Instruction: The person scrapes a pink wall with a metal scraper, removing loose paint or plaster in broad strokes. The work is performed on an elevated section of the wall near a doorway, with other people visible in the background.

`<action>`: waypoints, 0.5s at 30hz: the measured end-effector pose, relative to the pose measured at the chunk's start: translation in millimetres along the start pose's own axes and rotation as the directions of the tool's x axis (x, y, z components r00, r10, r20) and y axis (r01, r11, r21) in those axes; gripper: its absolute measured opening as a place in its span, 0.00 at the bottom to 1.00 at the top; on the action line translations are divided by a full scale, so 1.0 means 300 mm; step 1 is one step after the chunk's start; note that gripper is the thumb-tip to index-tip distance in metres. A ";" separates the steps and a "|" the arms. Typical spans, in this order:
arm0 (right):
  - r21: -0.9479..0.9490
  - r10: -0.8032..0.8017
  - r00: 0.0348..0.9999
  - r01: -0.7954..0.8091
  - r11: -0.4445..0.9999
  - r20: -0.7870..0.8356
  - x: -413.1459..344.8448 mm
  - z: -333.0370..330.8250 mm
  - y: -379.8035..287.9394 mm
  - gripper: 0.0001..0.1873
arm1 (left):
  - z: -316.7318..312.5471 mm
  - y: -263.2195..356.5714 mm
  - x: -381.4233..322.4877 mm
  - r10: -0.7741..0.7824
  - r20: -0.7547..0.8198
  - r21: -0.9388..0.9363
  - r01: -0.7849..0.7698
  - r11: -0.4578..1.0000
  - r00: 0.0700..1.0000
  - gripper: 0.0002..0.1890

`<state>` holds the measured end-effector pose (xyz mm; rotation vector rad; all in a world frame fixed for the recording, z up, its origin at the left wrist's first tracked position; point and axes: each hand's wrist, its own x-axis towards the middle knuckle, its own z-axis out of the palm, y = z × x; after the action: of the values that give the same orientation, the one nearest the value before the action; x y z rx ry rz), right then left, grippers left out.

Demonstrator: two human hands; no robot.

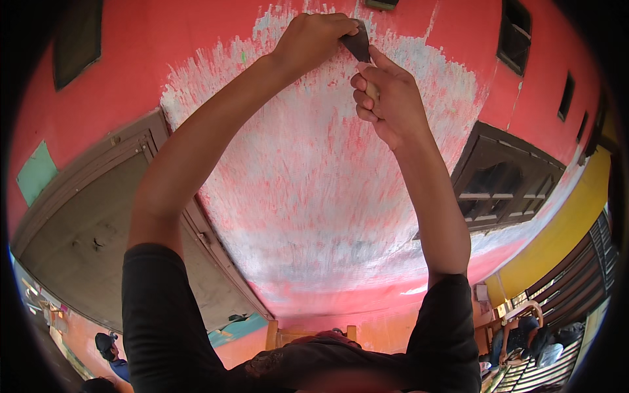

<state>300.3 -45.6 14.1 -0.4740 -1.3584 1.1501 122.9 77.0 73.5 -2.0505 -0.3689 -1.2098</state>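
Note:
Overhead, my right hand (400, 96) is wrapped around the pale handle (372, 92) of a paint scraper. Its dark, flared metal blade (358, 43) points up against the wall. My left hand (312, 39) grips the blade's upper left side, with fingertips on the metal. Behind both hands is a large scraped patch (314, 162) of the wall, whitish grey with streaks of red paint left in it. Unbroken red paint (211, 24) borders this patch above, and its edge is ragged around the blade.
A brown-framed door (93, 231) is at left, and a dark wooden window (506, 177) at right. Small vent openings (515, 37) pierce the upper wall. A person in a cap (109, 349) is at lower left; another person (518, 339) sits at lower right near a slatted gate (565, 270).

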 end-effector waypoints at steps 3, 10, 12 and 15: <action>-0.016 0.016 1.000 -0.016 1.000 0.002 0.007 -0.002 0.015 0.41 | 0.002 0.006 -0.001 -0.022 0.109 0.016 0.020 1.000 0.994 0.21; 0.014 -0.042 0.999 0.042 0.999 -0.028 0.027 -0.004 0.011 0.40 | -0.019 0.022 0.039 0.065 -0.048 -0.071 -0.068 0.995 0.997 0.12; 0.019 -0.061 0.998 0.062 0.998 -0.009 0.031 -0.002 0.003 0.40 | -0.026 0.029 0.052 0.056 -0.072 -0.102 -0.064 0.993 0.996 0.09; 0.046 -0.103 0.994 0.101 0.994 0.022 0.044 -0.002 -0.010 0.40 | -0.028 0.028 0.074 0.010 -0.129 -0.110 -0.024 0.994 0.992 0.09</action>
<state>299.5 -35.4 23.1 -0.3553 -1.3594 1.1030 133.8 62.8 91.2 -2.0523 -0.2269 -1.3709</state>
